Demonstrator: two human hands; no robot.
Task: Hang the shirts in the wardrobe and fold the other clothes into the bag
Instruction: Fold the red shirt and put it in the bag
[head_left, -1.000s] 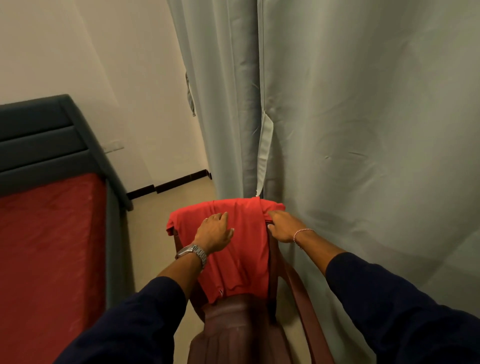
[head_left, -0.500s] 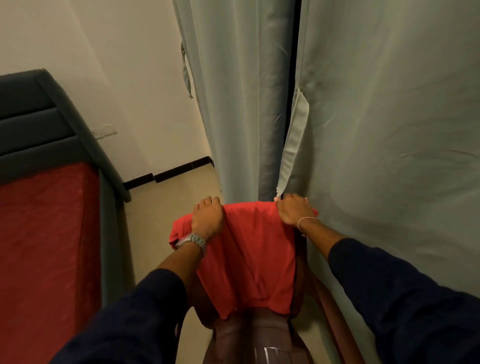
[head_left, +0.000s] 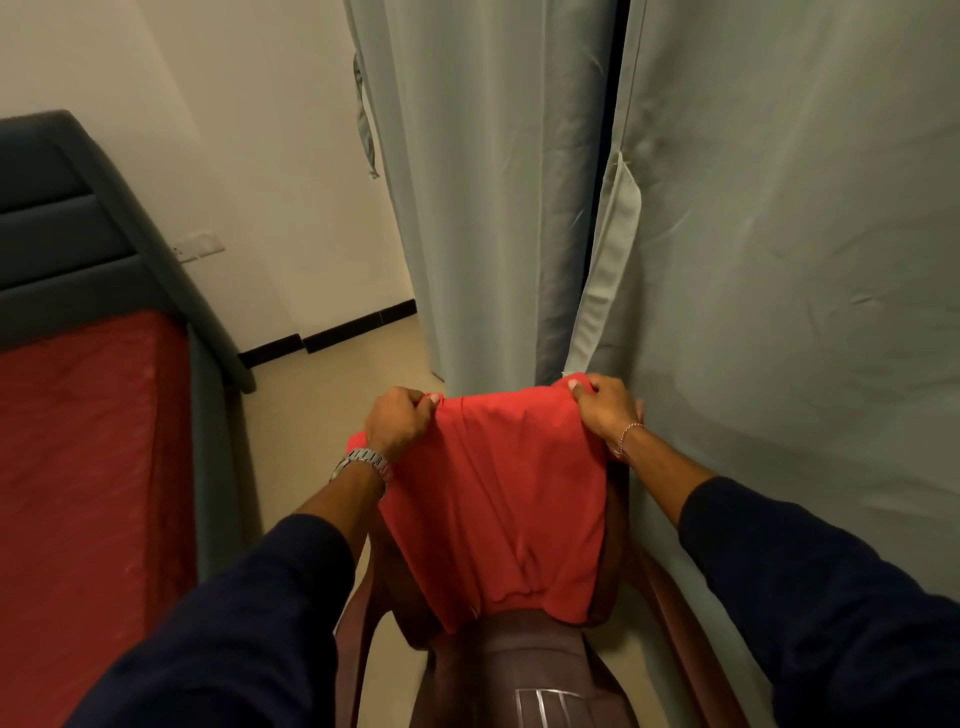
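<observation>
I have both hands on the red garment (head_left: 498, 499), which is draped over the back of a brown plastic chair (head_left: 524, 670) right in front of me. My left hand (head_left: 397, 423) pinches its far-left top edge with curled fingers, and my right hand (head_left: 605, 408) grips the far-right top edge the same way. Grey-green curtains (head_left: 753, 260) hang just beyond the chair and to the right. A bed with a red cover (head_left: 88, 467) sits to the left.
</observation>
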